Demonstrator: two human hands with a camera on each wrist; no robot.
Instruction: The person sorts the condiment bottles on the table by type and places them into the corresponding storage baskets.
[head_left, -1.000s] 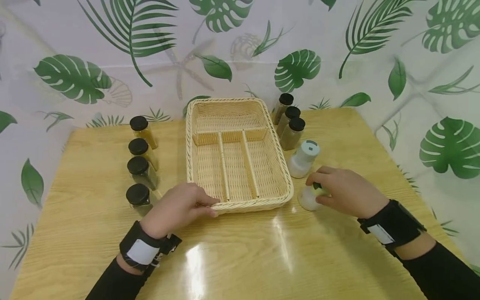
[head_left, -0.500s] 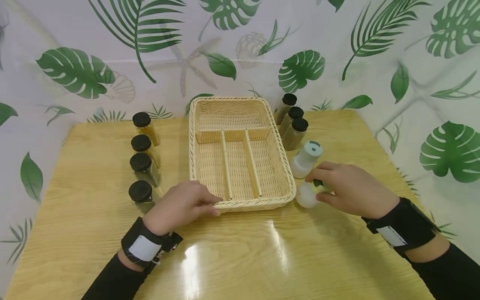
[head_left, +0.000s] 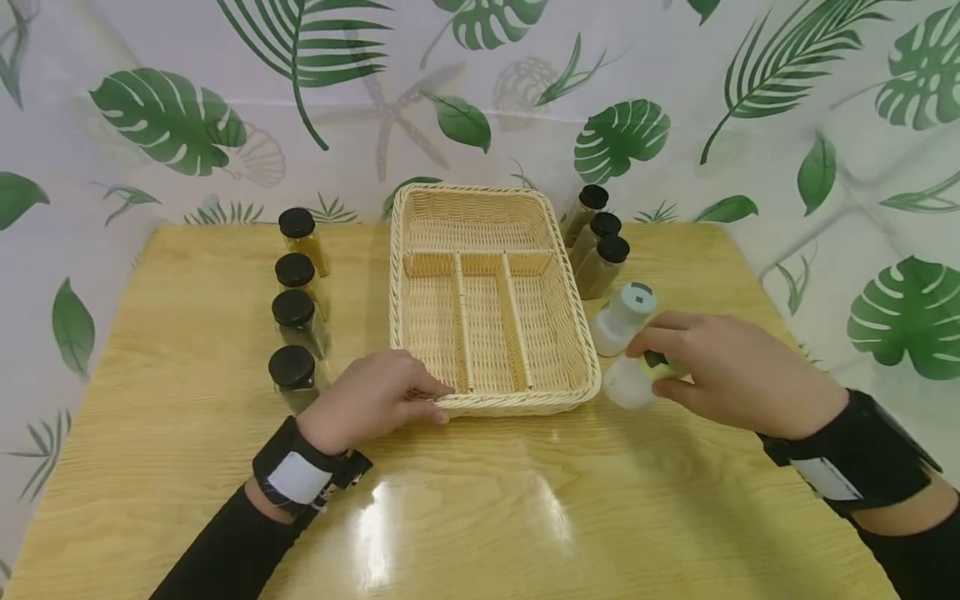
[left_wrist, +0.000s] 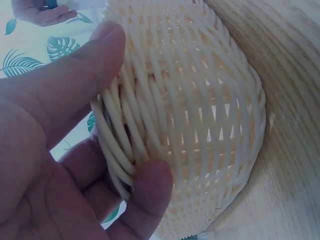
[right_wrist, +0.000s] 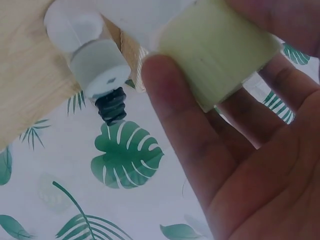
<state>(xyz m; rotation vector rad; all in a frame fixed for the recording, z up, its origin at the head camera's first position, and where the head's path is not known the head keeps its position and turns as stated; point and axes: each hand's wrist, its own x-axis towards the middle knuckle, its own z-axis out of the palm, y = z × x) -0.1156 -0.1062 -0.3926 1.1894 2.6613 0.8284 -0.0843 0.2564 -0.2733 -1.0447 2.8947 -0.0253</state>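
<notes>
In the head view, my left hand (head_left: 375, 396) grips the front left corner of a woven, divided basket (head_left: 517, 402). The left wrist view shows the thumb and fingers on both sides of its wicker rim (left_wrist: 117, 135). My right hand (head_left: 738, 367) holds a white shaker bottle (head_left: 627, 383) by its pale yellow-green cap (right_wrist: 217, 50), beside the basket's front right corner. Just behind it stands another white shaker bottle (head_left: 611, 332) with a pale bluish-grey cap (right_wrist: 100, 67). My right palm and fingers hide part of the held cap.
Several black-lidded jars (head_left: 296, 308) stand in a row left of the basket. Three more black-lidded jars (head_left: 602, 271) line its back right side. A leaf-patterned cloth (head_left: 525, 125) hangs behind the wooden table (head_left: 465, 500).
The head view has shifted, moving everything rightward in it. My right hand has brought the held shaker bottle slightly closer to the other bottle. My left hand keeps its grip on the basket.
</notes>
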